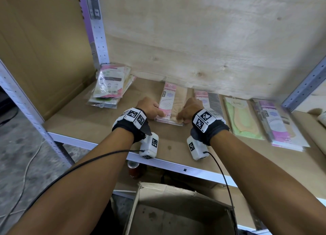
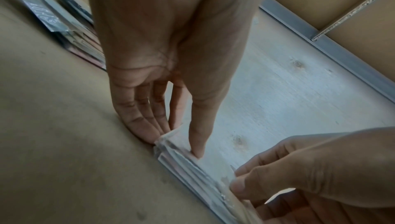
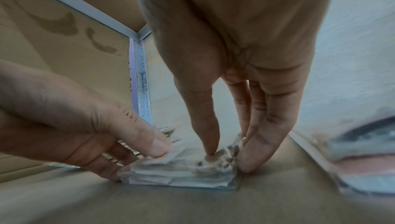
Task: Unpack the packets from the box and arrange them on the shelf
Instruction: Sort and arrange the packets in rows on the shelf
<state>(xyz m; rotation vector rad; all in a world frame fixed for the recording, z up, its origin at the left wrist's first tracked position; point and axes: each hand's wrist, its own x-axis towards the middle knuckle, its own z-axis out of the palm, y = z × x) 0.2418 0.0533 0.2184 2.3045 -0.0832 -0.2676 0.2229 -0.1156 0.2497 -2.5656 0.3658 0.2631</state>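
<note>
Pink-beige packet stack flat on brown shelf

Both forearms reach straight ahead toward 12 o'clock, side by side. The left grip and right grip each point downward, thumb on top and fingers alongside, pinching.

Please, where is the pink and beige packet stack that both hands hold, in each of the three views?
Head: stack centre, on the shelf, between both hands.
Left wrist: stack lower centre, edge-on.
Right wrist: stack bottom centre.
Shared landmark: left hand at its corner.
</note>
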